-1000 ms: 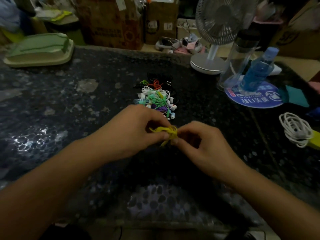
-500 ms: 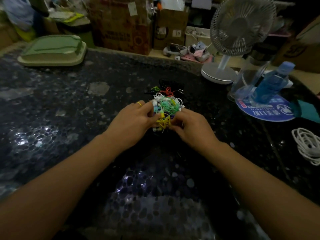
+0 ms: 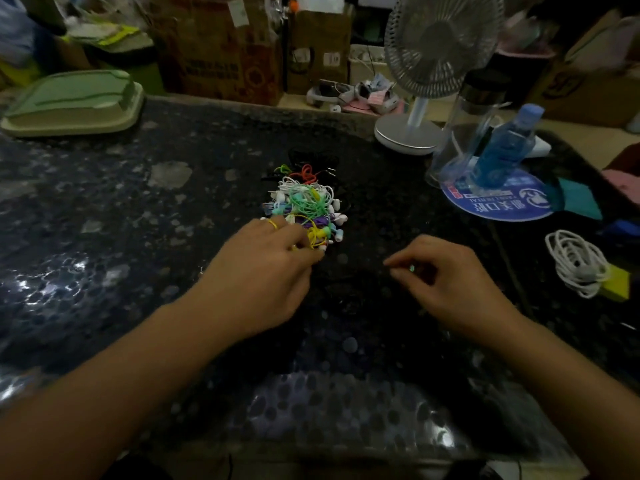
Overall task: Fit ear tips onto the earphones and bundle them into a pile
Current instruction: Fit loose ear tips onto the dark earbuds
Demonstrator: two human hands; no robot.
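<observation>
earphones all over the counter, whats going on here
A person is bundling earphones at a dark stone counter. The left hand rests at the near edge of a colourful earphone pile, its fingers touching a yellow bundle there. The right hand hovers apart, fingers curled; whether it pinches something small is unclear. A white coiled earphone lies off to the right, not yet picked up.

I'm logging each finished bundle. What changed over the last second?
The yellow earphones, held between both hands a second ago, went forward onto the pile. The right hand let go and drew back, empty; the left hand still touches them. The white bundle, fan and bottles stayed put.
</observation>
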